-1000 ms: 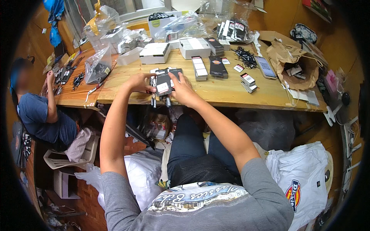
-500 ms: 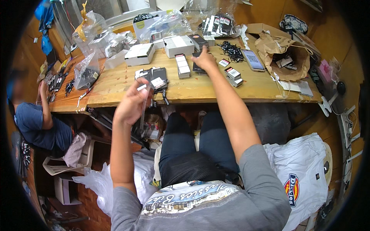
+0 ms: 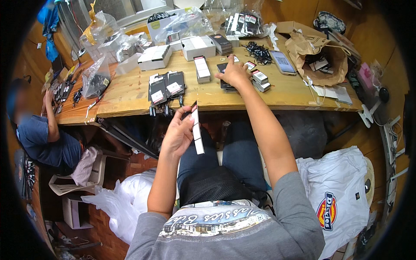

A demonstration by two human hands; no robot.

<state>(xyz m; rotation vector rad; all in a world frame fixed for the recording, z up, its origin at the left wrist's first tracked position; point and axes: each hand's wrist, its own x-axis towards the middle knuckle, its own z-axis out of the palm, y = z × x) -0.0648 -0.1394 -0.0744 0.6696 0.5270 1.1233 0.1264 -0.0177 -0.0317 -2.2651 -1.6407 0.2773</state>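
My left hand (image 3: pixel 179 133) is in front of the table's near edge, fingers closed on a narrow strip of white labels (image 3: pixel 198 138) that hangs down over my lap. My right hand (image 3: pixel 236 74) reaches over the table with thumb and fingers apart, above a stack of black cards (image 3: pixel 225 81); whether it touches them I cannot tell. Left of that stack is a pile of white labels (image 3: pixel 202 69). Farther left, several black cards with white stickers (image 3: pixel 166 88) lie overlapped near the edge, with black cords hanging from them. A smaller label stack (image 3: pixel 261 80) sits beside my right hand.
Behind stand white boxes of cards (image 3: pixel 154 59), another stack of black cards (image 3: pixel 222 44), a heap of black cords (image 3: pixel 258 55), a phone (image 3: pixel 283 63) and an open paper bag (image 3: pixel 320 65). A co-worker (image 3: pixel 45 134) sits at the left. White shirts (image 3: pixel 340 186) lie at my right.
My left hand has moved right and down, away from the stickered black cards, with the label strip. My right hand has drawn back slightly toward me, from the rear card stack to the nearer one.
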